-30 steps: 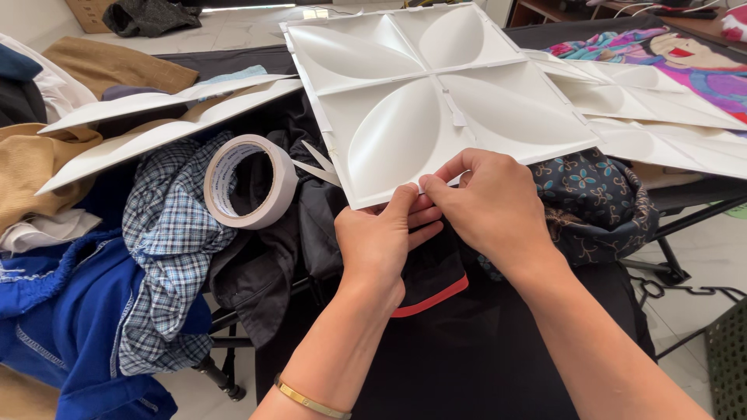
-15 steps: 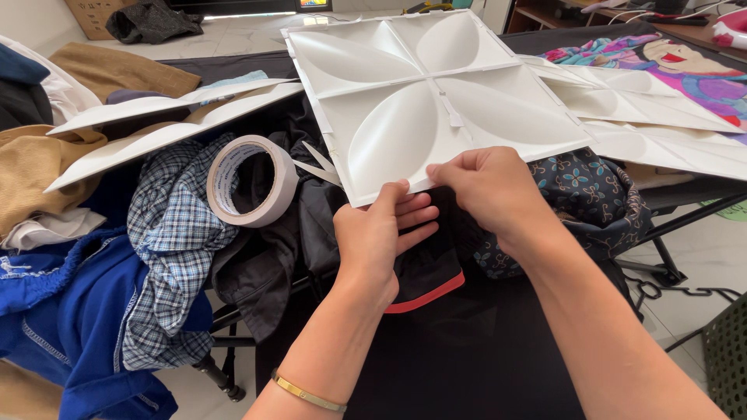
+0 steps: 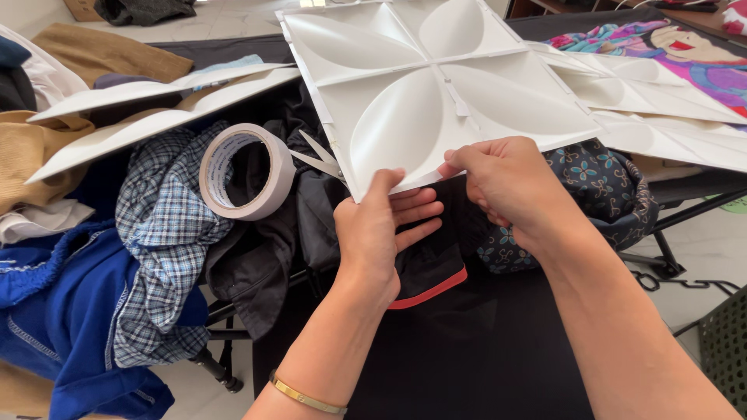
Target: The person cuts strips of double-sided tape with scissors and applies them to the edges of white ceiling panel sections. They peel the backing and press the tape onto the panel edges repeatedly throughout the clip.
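Nearest the camera, two bare forearms reach up from the bottom edge; the left wrist wears a thin gold bangle (image 3: 307, 397). The left hand (image 3: 381, 233) lies palm-down against the near edge of a white moulded panel (image 3: 436, 101), its thumb pressed on top of the panel's lower corner and its fingers (image 3: 416, 214) lying close together underneath, so the edge is pinched between thumb and fingers. Just beside it, the right hand (image 3: 510, 183) grips the same edge, its fingertips bunched tight at the panel's rim; what exactly they nip there is too small to tell.

Below both hands a black cloth with a red hem (image 3: 428, 284) covers the worktop (image 3: 685, 190). Left of the left hand lie a dark garment (image 3: 257, 257), a blue-and-white checked shirt (image 3: 159, 233) and a bright blue jacket (image 3: 54, 311). A roll of pale tape (image 3: 245, 173) stands on edge on the clothes, near the panel's left side. A dark flower-print fabric (image 3: 599, 183) sits under the right wrist.

The panel itself, pressed with four leaf shapes around a cross rib, rests tilted over the clothes pile, stretching away from the hands. Further white panels (image 3: 156, 101) lie to the left and more (image 3: 661, 101) to the right, beside a brightly coloured printed cloth (image 3: 685, 54). Tan garments (image 3: 93, 50) sit farthest left.
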